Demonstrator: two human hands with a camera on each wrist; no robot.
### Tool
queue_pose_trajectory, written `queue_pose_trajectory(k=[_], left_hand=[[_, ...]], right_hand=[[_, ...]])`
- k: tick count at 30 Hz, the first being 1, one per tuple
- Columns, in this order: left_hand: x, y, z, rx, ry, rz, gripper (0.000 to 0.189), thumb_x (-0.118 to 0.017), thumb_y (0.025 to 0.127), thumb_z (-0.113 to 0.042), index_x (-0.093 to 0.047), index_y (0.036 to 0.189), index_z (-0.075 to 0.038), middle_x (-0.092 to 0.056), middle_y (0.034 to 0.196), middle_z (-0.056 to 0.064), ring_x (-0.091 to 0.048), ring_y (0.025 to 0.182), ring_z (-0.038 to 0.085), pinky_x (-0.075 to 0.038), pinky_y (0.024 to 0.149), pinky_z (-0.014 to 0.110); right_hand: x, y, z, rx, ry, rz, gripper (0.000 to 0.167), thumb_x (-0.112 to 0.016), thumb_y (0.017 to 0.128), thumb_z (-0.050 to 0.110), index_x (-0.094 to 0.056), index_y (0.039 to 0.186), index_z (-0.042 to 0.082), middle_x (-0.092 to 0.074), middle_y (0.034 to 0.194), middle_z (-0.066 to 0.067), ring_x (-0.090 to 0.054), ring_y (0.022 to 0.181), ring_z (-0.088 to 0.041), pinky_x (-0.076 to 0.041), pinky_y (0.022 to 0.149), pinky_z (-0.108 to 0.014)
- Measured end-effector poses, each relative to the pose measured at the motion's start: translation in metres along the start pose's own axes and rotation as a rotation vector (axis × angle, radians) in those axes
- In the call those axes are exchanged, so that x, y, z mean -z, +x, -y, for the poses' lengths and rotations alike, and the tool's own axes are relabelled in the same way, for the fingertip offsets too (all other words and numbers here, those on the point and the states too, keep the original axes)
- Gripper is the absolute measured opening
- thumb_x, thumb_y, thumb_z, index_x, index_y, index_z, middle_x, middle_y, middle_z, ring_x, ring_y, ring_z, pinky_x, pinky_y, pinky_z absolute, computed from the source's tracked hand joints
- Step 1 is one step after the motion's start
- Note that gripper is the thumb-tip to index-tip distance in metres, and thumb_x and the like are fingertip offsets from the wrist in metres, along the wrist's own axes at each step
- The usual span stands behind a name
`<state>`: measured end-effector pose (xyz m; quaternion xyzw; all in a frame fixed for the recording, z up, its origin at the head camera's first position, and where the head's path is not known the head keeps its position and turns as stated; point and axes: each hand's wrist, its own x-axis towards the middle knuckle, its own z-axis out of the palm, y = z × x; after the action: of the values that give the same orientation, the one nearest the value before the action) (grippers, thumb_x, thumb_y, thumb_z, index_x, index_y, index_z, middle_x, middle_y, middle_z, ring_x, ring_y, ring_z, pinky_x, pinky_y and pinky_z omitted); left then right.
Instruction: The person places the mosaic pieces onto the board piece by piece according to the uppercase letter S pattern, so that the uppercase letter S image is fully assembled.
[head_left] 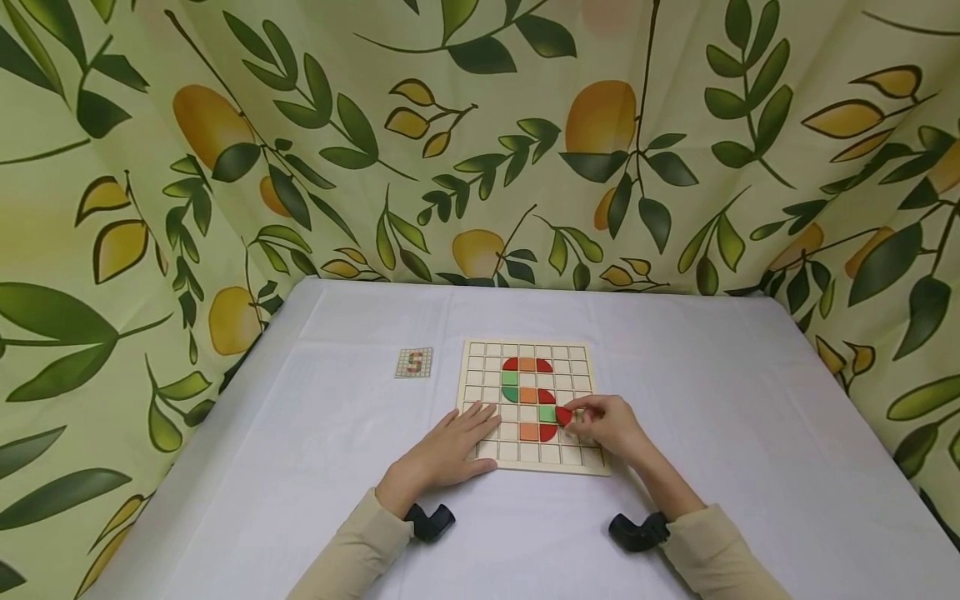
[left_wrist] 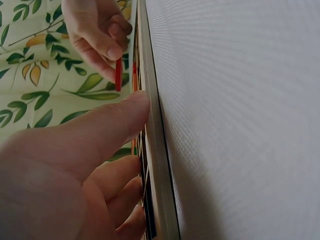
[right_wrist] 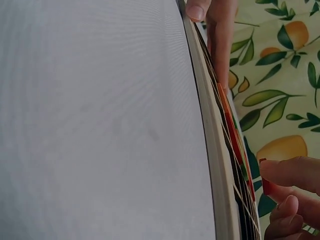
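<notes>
A square wooden grid board (head_left: 495,454) lies on the white table, with red, orange and green tiles set in its cells in an S-like curve. My right hand (head_left: 609,423) pinches a red quarter-round tile (head_left: 563,416) between thumb and fingers, just right of a light green tile (head_left: 547,413). In the left wrist view that red tile (left_wrist: 118,75) stands edge-on, a little off the board. My left hand (head_left: 450,450) rests with spread fingers on the board's left side, thumb at the near edge. Left of the board lies a small pattern card (head_left: 414,362) showing an S on a grid.
White cloth (head_left: 337,500) covers the table. A curtain printed with leaves and fruit (head_left: 480,150) hangs behind and at both sides. Black wrist-worn devices (head_left: 432,523) sit at both sleeve cuffs, near the table's front.
</notes>
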<state>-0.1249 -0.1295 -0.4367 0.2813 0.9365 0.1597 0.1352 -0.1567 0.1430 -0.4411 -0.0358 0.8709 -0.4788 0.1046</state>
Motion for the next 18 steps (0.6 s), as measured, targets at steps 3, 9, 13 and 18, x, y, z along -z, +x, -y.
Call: queue_pose_trajectory(k=[3, 9, 13, 18], left_hand=[[0.0, 0.0, 0.0, -0.001, -0.003, -0.002, 0.065, -0.056, 0.094, -0.039, -0.035, 0.15, -0.013, -0.029, 0.161, 0.005, -0.021, 0.152, 0.027, -0.022, 0.122, 0.053], [-0.001, 0.0, 0.001, -0.003, -0.007, -0.009, 0.065, -0.057, 0.094, -0.039, -0.036, 0.149, -0.013, -0.029, 0.161, 0.005, -0.021, 0.152, 0.027, -0.023, 0.122, 0.054], [-0.001, 0.0, 0.001, -0.003, -0.002, -0.008, 0.065, -0.057, 0.094, -0.039, -0.036, 0.149, -0.012, -0.03, 0.161, 0.005, -0.022, 0.152, 0.027, -0.023, 0.122, 0.054], [-0.002, 0.0, 0.001, -0.002, 0.003, -0.008, 0.066, -0.057, 0.094, -0.039, -0.035, 0.15, -0.012, -0.03, 0.161, 0.006, -0.022, 0.152, 0.027, -0.023, 0.122, 0.054]], right_hand=[[-0.002, 0.0, 0.0, 0.016, -0.006, 0.008, 0.029, -0.075, 0.077, 0.004, -0.071, 0.105, -0.004, -0.045, 0.06, 0.004, -0.04, 0.055, -0.007, -0.03, 0.046, -0.018], [-0.006, -0.001, 0.003, 0.042, 0.01, 0.043, 0.029, -0.075, 0.077, 0.003, -0.07, 0.104, -0.005, -0.045, 0.06, 0.004, -0.039, 0.055, -0.005, -0.03, 0.047, -0.017], [-0.009, -0.002, 0.007, 0.07, 0.019, 0.06, 0.028, -0.075, 0.077, 0.003, -0.07, 0.103, -0.005, -0.046, 0.06, 0.004, -0.04, 0.054, -0.004, -0.03, 0.048, -0.017], [-0.014, -0.002, 0.009, 0.085, 0.006, 0.071, 0.029, -0.076, 0.076, 0.004, -0.071, 0.103, -0.005, -0.046, 0.061, 0.003, -0.04, 0.055, -0.005, -0.03, 0.048, -0.017]])
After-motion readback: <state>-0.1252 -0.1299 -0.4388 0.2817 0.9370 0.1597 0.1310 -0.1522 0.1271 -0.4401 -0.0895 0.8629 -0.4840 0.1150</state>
